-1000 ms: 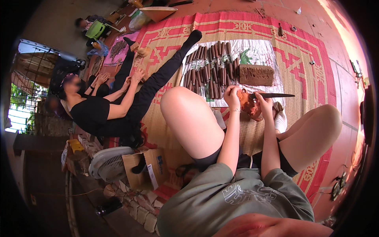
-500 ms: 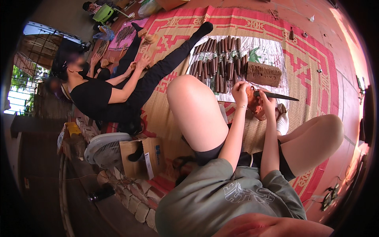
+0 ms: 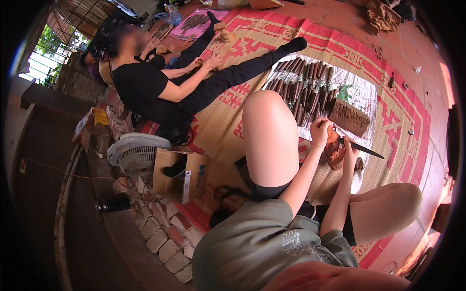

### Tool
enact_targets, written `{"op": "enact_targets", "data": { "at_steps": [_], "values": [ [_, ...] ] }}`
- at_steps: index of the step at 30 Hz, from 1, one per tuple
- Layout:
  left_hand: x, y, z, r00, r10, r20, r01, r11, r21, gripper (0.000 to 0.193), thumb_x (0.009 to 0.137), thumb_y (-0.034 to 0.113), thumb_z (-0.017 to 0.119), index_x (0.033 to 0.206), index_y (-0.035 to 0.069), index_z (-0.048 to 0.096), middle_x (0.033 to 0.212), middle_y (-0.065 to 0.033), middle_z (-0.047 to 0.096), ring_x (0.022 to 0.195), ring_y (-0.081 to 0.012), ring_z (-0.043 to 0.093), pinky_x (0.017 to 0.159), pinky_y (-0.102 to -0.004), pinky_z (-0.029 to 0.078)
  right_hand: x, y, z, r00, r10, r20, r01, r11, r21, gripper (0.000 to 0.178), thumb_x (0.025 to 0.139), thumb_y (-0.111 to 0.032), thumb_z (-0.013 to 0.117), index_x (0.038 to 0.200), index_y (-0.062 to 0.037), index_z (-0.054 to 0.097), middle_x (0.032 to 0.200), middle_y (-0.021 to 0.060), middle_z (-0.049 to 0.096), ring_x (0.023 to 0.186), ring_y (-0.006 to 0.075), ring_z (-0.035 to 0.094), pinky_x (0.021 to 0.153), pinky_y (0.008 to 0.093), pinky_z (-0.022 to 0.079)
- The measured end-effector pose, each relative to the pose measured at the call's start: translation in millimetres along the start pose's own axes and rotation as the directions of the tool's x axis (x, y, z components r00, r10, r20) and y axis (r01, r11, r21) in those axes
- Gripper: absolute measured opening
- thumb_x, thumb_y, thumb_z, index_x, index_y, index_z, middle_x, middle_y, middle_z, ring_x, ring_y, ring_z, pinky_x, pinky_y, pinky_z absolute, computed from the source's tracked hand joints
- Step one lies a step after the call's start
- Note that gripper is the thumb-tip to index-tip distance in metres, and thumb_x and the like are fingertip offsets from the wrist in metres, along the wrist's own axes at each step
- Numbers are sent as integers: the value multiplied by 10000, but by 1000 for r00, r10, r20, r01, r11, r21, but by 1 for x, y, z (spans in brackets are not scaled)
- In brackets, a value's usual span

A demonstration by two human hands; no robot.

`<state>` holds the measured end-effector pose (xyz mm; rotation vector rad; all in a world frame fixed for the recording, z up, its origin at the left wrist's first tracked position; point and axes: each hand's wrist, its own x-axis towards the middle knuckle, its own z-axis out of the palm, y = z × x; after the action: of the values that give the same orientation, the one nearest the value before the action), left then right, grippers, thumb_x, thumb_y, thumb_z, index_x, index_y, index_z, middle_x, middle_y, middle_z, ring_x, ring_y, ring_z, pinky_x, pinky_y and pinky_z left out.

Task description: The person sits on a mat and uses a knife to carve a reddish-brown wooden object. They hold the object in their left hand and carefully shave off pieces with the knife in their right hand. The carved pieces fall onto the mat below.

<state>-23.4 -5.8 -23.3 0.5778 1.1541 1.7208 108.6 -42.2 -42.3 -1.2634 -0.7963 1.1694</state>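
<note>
In my left hand (image 3: 319, 128), the fingers are closed on the upper end of a reddish-brown wooden carving (image 3: 335, 154); its fine shape cannot be made out. My right hand (image 3: 350, 151) grips a dark, tapered file (image 3: 367, 150) close to the carving, its narrow end pointing away to the right. Both hands are between my bent knees. Just beyond them lies a brown block with a grooved face (image 3: 349, 118), on a whitish sheet (image 3: 361, 90). Several dark-handled carving tools (image 3: 303, 92) are laid in rows on that sheet, left of the block.
A red and tan woven mat (image 3: 242, 131) spreads beneath everything. To the left a co-worker (image 3: 145, 82) sits with legs stretched along the mat, hands on a pale wooden piece. A fan (image 3: 138, 153) and an open cardboard box (image 3: 179, 172) stand at my left, beside a brick edge (image 3: 162, 242).
The whole view has swung left, so the mat, tools and co-worker appear farther right in the picture. Both hands keep their holds on the carving and the file.
</note>
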Motion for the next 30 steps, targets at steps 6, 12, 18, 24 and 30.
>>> {"op": "enact_targets", "data": {
  "at_steps": [6, 12, 18, 24, 30],
  "values": [
    [-7, 9, 10, 999, 5, 36, -8, 998, 68, 93, 706, 9, 527, 621, -15, 558, 611, -49, 578, 592, -114, 537, 584, -231, 415, -3, -20, 14, 997, 66, 30, -66, 998, -1, 126, 834, -117, 582, 919, -34, 623, 633, -35, 527, 470, 9, 403, 407, 155, 307],
    [1, -2, 3, 999, 6, 39, -7, 1000, 18, 89, 716, 33, 559, 635, -5, 560, 619, -36, 573, 600, -98, 532, 577, -219, 411, 8, 1, -7, 999, 39, 29, -41, 998, 53, 145, 824, -130, 600, 924, -29, 631, 637, -34, 535, 471, 11, 409, 408, 152, 298],
    [-1, -1, 4, 998, -11, 61, 9, 999, 39, 81, 718, 28, 554, 650, -12, 570, 630, -47, 580, 613, -109, 544, 597, -217, 417, -1, -9, 8, 997, 70, 15, -70, 998, -4, 137, 833, -137, 580, 913, -33, 618, 602, -33, 508, 444, 10, 387, 381, 161, 266],
    [0, -3, 4, 999, -17, 47, 16, 999, 30, 86, 722, 23, 555, 641, -5, 561, 630, -44, 579, 607, -108, 544, 590, -224, 423, 6, -10, -7, 998, 51, 22, -53, 994, 97, 119, 835, -128, 573, 897, -38, 620, 579, -43, 495, 437, 2, 371, 382, 158, 247],
    [-2, -3, 11, 996, -15, 88, 17, 1000, -24, 100, 728, 34, 563, 636, -1, 548, 622, -33, 576, 598, -97, 526, 573, -225, 412, 9, 3, -13, 1000, 9, 24, -10, 999, 45, 120, 823, -104, 584, 900, -19, 621, 644, -11, 548, 497, 34, 445, 420, 153, 321]
  ]
}}
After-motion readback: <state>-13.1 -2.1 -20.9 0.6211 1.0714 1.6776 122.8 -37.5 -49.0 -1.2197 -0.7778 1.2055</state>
